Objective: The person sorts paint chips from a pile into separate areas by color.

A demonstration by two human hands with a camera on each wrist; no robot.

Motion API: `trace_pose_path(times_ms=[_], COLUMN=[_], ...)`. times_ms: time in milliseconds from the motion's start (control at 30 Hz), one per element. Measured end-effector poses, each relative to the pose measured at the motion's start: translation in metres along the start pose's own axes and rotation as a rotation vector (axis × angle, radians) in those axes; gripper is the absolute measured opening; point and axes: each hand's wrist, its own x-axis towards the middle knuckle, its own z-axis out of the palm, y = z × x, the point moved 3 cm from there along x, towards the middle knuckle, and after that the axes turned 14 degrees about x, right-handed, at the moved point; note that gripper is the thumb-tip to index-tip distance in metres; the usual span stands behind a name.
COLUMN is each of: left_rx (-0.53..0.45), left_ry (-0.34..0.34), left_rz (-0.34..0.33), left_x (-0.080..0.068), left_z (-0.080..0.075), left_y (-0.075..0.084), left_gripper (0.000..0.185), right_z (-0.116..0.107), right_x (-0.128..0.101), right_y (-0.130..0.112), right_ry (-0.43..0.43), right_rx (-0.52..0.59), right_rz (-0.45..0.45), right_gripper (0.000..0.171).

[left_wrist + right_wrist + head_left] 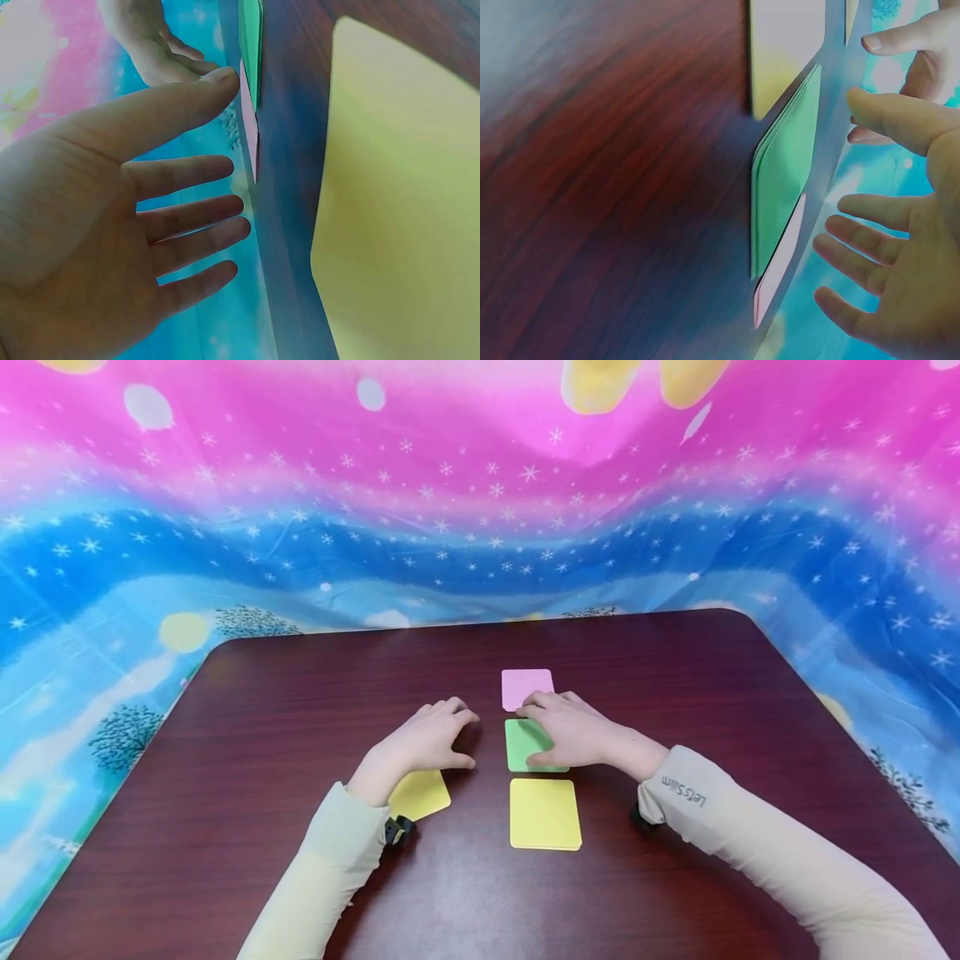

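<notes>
Three small stacks of square cards with rounded corners form a column on the table: pink (pixel 524 686) at the back, green (pixel 522 747) in the middle, yellow (pixel 545 814) nearest. My right hand (pixel 577 731) hovers over the green and pink cards, fingers spread, holding nothing; its wrist view shows a gap above the green stack (pixel 786 176). Left of the column my left hand (pixel 427 739) is held above the table with its fingers extended and nothing in them. Partly hidden under the left wrist lies a tilted yellow card (pixel 422 795), large in the left wrist view.
The dark red-brown wooden table (pixel 300 710) has rounded far corners. Behind it and at its sides hangs a pink and blue cloth (pixel 465 493) with snowflakes. Black straps with small devices sit at both wrists (pixel 400 831).
</notes>
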Motion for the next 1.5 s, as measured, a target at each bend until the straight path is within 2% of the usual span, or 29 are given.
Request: trace_pose_path(times_ms=[367, 700, 900, 1100, 1233, 1333, 1500], left_rx=[-0.018, -0.031, -0.032, 0.020, 0.068, 0.112, 0.124], left_ry=[0.033, -0.004, -0.044, -0.039, -0.053, -0.067, -0.067], left_rz=[-0.065, -0.126, -0.159, -0.160, -0.204, -0.226, -0.207], left_x=[-0.030, -0.049, -0.062, -0.073, -0.080, -0.082, -0.082], left_z=[0.002, 0.006, 0.008, 0.012, 0.014, 0.014, 0.012], left_y=[-0.022, -0.032, -0.031, -0.026, -0.023, -0.020, -0.016], left_gripper=[0.064, 0.069, 0.075, 0.084, 0.086, 0.087, 0.083], right_z=[0.009, 0.019, 0.028, 0.039, 0.043, 0.046, 0.048], right_x=[0.016, 0.028, 0.034, 0.039, 0.041, 0.043, 0.044], right_y=[-0.026, -0.050, -0.065, -0.075, -0.080, -0.082, -0.084], right_ry=[-0.046, -0.081, -0.091, -0.118, -0.132, -0.138, -0.130], right_rx=[-0.031, -0.094, -0.117, -0.155, -0.174, -0.179, -0.178], right_rz=[-0.045, -0.119, -0.173, -0.199, -0.194, -0.183, -0.191], right_gripper=[0.072, 0.074, 0.075, 0.075, 0.077, 0.078, 0.079])
